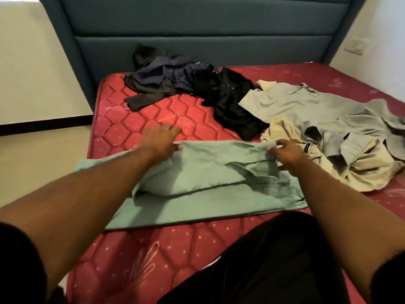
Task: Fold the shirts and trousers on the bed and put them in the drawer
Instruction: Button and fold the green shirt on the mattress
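Note:
A mint-green garment (208, 194) lies partly folded across the red mattress (135, 249) in front of me. My left hand (161, 139) pinches its far left edge between thumb and fingers. My right hand (287, 151) pinches its far right corner. To the right lie a crumpled grey shirt (311, 108) and a beige garment (361, 170). Near the headboard a heap of dark clothes (173, 77) and a black garment (232, 106) lie unfolded. No drawer is in view.
A teal padded headboard (197, 29) stands behind the bed. The mattress's left edge drops to a pale floor (39, 154). White walls close in on both sides, with a wall switch (356, 46) at the upper right. My dark-clothed leg (274, 260) rests on the mattress front.

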The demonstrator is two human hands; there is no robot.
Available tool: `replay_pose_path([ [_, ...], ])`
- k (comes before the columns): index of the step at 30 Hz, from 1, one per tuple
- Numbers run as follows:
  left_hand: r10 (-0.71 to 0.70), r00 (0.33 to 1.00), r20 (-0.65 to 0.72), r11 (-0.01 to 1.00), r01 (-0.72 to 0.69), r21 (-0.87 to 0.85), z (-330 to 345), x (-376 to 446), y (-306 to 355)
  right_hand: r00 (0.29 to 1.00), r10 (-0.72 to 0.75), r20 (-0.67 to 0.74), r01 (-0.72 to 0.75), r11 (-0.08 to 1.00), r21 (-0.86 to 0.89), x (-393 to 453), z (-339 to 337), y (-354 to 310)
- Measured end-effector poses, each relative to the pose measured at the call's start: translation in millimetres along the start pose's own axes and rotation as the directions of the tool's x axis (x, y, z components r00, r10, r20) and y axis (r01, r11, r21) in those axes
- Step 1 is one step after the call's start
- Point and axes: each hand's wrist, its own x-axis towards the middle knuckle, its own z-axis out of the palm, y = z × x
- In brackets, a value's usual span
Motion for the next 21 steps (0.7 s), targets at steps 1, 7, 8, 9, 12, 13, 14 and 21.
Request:
replay_pose_path([
  [1, 0.021, 1.0, 0.016, 1.0, -0.021, 0.015, 13.1, 8.6, 12.5, 0.999, 0.041, 0.004, -0.04, 0.997, -0.07, 13.6, 3.9, 9.7],
  [7, 0.308, 0.933, 0.187, 0.948, -0.285, -0.142, 93.5, 13.3, 77.6, 0.973, 0.205, 0.104, -0.208, 0.978, 0.014, 34.0, 10.2, 52.9],
  [8, 0.316, 0.925, 0.212, 0.943, -0.282, -0.175, 100.8, 14.4, 84.1, 0.956, 0.242, 0.165, -0.263, 0.957, 0.122, 31.5, 5.4, 56.0],
  [9, 0.321, 0.916, 0.243, 0.939, -0.275, -0.205, 109.0, 15.7, 90.1, 0.941, 0.24, 0.24, -0.29, 0.936, 0.199, 28.9, -1.4, 59.0],
  [12, 0.336, 0.894, 0.297, 0.933, -0.271, -0.237, 128.5, 12.7, 98.2, 0.9, 0.101, 0.423, -0.229, 0.937, 0.262, 26.7, -19.9, 69.9],
  [13, 0.333, 0.891, 0.308, 0.935, -0.271, -0.23, 134.3, 9.7, 98.3, 0.883, 0.087, 0.461, -0.223, 0.942, 0.25, 27.6, -22.9, 76.1],
  [14, 0.33, 0.889, 0.317, 0.938, -0.273, -0.212, 139.4, 7.5, 99.0, 0.874, 0.098, 0.477, -0.232, 0.945, 0.23, 28.1, -22.4, 79.8],
  [21, 0.336, 0.925, 0.174, 0.926, -0.292, -0.239, 123.2, 1.7, 109.2, 0.989, 0.138, 0.062, -0.149, 0.954, 0.26, 29.6, -12.0, 61.9],
])
